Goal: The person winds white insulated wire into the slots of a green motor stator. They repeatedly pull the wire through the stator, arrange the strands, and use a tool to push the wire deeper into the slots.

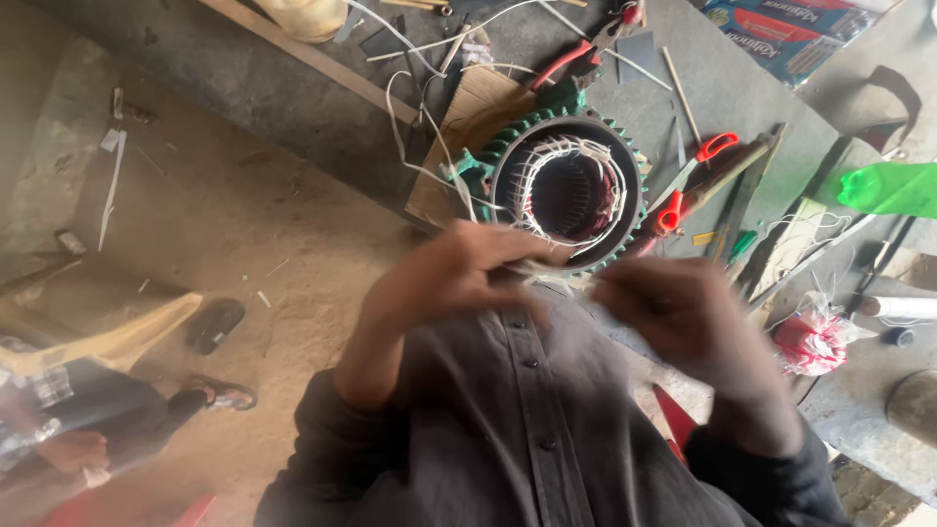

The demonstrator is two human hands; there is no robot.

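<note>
A round motor stator (568,185) with green cooling fins and white-tied windings stands on the grey bench, its bore facing up. My left hand (449,273) and my right hand (678,312) are both blurred, held close above my dark shirt just in front of the stator. A thin white strand or strip (558,281) runs between them; the left fingers pinch one end and the right fingers close on the other. Loose white cords (420,127) trail from the stator's left side.
Red-handled scissors (693,176) lie right of the stator, red pliers (586,54) behind it, a cardboard sheet (473,117) under it. A green object (893,187) and a red-white bundle (815,342) sit at right. Another person's sandalled foot (220,393) is on the dirt floor, left.
</note>
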